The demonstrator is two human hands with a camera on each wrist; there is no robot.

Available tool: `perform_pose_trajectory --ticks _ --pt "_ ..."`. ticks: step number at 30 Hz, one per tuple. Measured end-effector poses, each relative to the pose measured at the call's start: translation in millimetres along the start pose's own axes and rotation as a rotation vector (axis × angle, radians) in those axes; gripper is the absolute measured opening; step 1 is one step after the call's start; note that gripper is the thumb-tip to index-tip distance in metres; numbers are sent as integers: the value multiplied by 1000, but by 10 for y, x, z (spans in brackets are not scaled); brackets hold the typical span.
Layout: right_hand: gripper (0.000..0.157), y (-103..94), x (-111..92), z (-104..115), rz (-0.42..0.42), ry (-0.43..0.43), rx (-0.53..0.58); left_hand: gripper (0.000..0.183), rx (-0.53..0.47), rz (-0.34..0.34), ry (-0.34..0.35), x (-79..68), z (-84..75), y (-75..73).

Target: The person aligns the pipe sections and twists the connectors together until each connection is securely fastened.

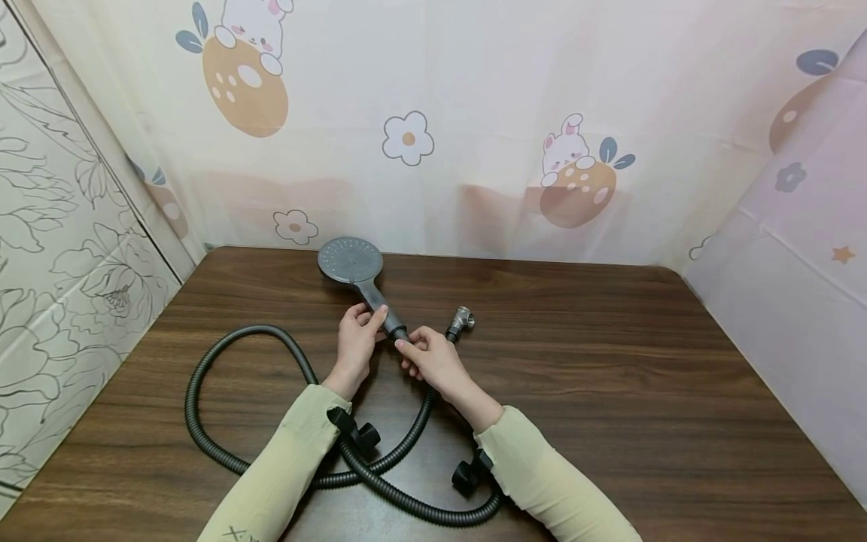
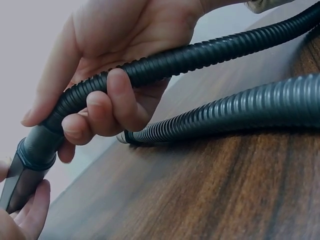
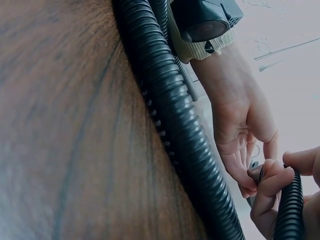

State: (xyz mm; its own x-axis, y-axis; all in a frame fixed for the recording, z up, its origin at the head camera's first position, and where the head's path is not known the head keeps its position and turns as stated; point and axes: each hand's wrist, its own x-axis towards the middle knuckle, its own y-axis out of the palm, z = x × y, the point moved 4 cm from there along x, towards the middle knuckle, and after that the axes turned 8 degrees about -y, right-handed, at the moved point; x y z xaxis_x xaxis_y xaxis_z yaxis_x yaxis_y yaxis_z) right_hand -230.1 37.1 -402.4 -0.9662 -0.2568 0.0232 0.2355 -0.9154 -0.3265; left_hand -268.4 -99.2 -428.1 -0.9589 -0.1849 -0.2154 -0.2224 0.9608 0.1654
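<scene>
A grey shower head (image 1: pixel 350 260) tilts up near the table's back edge, its round spray face showing. My left hand (image 1: pixel 355 342) holds its handle (image 1: pixel 375 296) between thumb and fingers. At the handle's lower end, my right hand (image 1: pixel 436 366) grips the black ribbed hose (image 2: pixel 165 64) by its smooth end collar (image 2: pixel 43 145). The collar meets the handle's end in the left wrist view. The rest of the hose (image 1: pixel 196 391) loops over the table and crosses itself under my forearms. A metal angled fitting (image 1: pixel 463 320) sits at its other end, behind my right hand.
The brown wooden table (image 1: pixel 643 391) carries the hose loops. A patterned curtain (image 1: pixel 474 113) hangs behind the back edge, with a flowered panel (image 1: pixel 61 263) on the left. Black wrist cameras (image 1: pixel 357 431) are strapped over the pale sleeves (image 1: pixel 278 467).
</scene>
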Motion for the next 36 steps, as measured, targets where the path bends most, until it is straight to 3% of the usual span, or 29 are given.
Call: perform_pose_trajectory --ticks 36 --pt "23 -23 4 3 -7 20 10 48 25 -35 -14 5 8 -2"
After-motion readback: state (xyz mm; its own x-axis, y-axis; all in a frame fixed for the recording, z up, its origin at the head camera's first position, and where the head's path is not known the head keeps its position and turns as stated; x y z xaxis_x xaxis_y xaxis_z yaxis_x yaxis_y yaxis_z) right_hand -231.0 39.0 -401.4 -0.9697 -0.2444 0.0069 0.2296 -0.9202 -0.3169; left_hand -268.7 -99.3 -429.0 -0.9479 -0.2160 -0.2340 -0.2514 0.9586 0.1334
